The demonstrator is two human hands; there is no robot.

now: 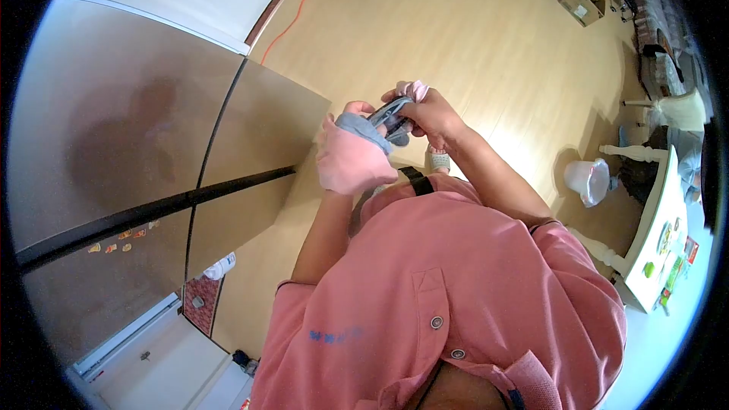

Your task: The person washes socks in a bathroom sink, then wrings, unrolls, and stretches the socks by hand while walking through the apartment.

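Over floorboards [364,30], the right hand [430,115] clamps fingers on grey fabric [389,112], likely steadying it; pink cloth [353,161] leaves left hand [358,108] grip unclear

Pink cloth [351,161] wrapped about my left hand [358,108]; my right hand [434,116] gripping gray cloth [392,112]. Pale floor [410,23] beneath, white bucket [580,178] near table [644,285].

From one camera worn on the head, we look forward and steeply down over the wearer's pink shirt [501,266], which sits closest to us. The left hand [360,109] and right hand [434,117] come mid-view, farther off, with the floor [486,23] beyond; dark curved edges bound our wide view.
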